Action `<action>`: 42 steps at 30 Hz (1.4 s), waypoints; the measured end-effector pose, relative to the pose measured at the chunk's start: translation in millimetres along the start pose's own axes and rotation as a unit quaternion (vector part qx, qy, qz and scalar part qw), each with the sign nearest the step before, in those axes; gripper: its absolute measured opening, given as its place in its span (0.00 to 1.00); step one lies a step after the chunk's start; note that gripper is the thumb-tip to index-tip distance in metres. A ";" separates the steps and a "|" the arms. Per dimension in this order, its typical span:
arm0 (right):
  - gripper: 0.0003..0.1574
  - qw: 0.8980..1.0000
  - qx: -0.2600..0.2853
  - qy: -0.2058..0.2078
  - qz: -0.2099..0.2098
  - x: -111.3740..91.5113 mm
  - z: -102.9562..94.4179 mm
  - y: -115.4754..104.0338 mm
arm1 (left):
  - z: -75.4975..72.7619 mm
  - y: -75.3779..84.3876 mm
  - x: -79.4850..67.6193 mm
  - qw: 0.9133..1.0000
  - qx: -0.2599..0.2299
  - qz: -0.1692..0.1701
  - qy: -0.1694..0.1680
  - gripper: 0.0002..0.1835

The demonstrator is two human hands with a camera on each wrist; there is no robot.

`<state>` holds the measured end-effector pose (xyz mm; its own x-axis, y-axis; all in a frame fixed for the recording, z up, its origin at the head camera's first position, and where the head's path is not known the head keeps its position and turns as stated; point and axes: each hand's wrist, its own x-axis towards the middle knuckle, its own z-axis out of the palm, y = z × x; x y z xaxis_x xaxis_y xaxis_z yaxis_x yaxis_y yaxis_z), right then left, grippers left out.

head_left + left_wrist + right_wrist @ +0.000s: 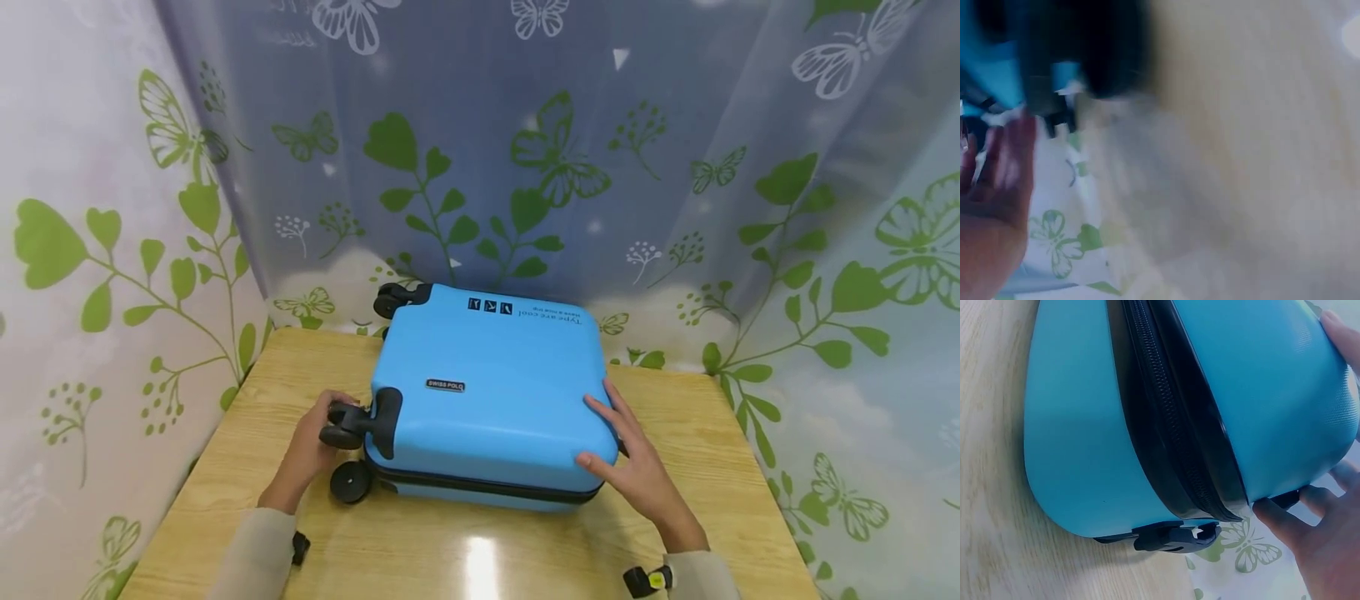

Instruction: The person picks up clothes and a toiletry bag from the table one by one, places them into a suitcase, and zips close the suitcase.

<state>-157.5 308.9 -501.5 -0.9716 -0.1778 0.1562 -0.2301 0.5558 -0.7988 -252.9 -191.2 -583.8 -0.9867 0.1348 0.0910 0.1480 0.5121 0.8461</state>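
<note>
A light blue hard-shell suitcase (495,383) lies flat on its broad side, with black wheels (350,482) at its left end. Beside a front wheel bracket is my left hand (307,446), its fingers partly hidden behind the wheels; in the left wrist view those fingers look fairly straight, near the blurred suitcase end. My right hand (637,471) rests against the right end with fingers spread, thumb on the near corner. In the right wrist view, a fingertip touches the shell beside the black-edged zipper (1169,406). A black fitting (1175,537) juts from that end.
The suitcase is on a wood-grain table (420,554). Behind and on both sides hang curtains (465,167) printed with butterflies and leaves, close to the table's edges. The suitcase's far side is near the back curtain.
</note>
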 end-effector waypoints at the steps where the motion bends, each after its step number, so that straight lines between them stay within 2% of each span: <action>1: 0.51 1.000 0.002 0.000 -0.001 -0.1 0.5 0.5 | -4.6 2.9 2.5 0.999 -0.031 -0.012 -0.016 0.18; 3: 0.51 1.000 0.008 -0.001 -0.003 -0.3 1.6 1.4 | -14.2 10.2 9.1 0.991 -0.115 -0.037 -0.055 0.27; 6: 0.51 1.000 0.015 0.002 -0.002 -1.2 3.7 1.6 | -26.4 22.4 19.3 0.967 -0.211 -0.067 -0.124 0.37; 9: 0.50 1.000 0.024 0.011 0.006 -2.6 6.4 1.3 | -31.4 32.6 29.3 0.951 -0.239 -0.064 -0.184 0.38; 13: 0.49 0.999 0.035 0.035 0.019 -5.1 11.6 -2.0 | -32.4 40.2 37.2 0.942 -0.251 -0.064 -0.213 0.38; 17: 0.49 0.997 0.032 0.067 0.031 -8.8 15.5 -7.1 | -33.4 43.8 36.8 0.938 -0.255 -0.076 -0.221 0.38; 20: 0.50 0.996 0.032 0.081 0.031 -10.4 15.3 -8.8 | -33.3 45.9 32.6 0.939 -0.248 -0.079 -0.227 0.38; 24: 0.50 0.996 0.042 0.074 0.031 -9.3 9.6 -4.1 | -29.7 47.1 23.2 0.939 -0.245 -0.057 -0.235 0.38; 30: 0.49 0.995 0.083 0.049 0.022 -3.4 -4.1 10.9 | -21.1 50.0 2.8 0.934 -0.257 -0.040 -0.244 0.39; 37: 0.46 0.992 0.117 0.034 0.005 4.6 -16.7 23.0 | -9.2 60.6 -26.3 0.937 -0.263 -0.045 -0.225 0.40; 39: 0.46 0.992 0.118 0.037 0.012 6.8 -20.1 25.0 | -5.7 63.7 -33.5 0.939 -0.261 -0.049 -0.217 0.40; 42: 0.45 0.991 0.119 0.041 0.046 8.7 -24.1 26.4 | -0.7 67.7 -42.6 0.942 -0.256 -0.058 -0.210 0.41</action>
<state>-173.3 341.6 -507.2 -0.9914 -0.0635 0.1148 -0.1300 0.3569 -0.9251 -200.9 -162.9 -530.0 -0.8650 0.4814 -0.1420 -0.1171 0.0815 0.9898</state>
